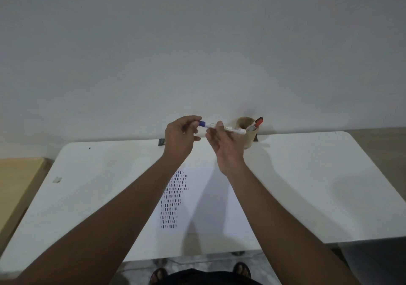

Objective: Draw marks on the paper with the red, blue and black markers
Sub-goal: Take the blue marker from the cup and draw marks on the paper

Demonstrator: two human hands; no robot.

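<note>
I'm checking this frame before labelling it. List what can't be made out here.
- Head view: whether the blue marker is capped; the left hand covers its blue end.
- Markers in the cup: the red one shows; the cup wall hides the rest.
- Paper: its marks are too small to sort by colour; forearms cover parts.
- Small dark object at the table's far edge: too small to identify.

1 wide-angle view from head height looks forward and steeply down over the white table (307,186), its far edge against the wall (197,43), the person's own sandalled feet (241,270) at bottom.
</note>
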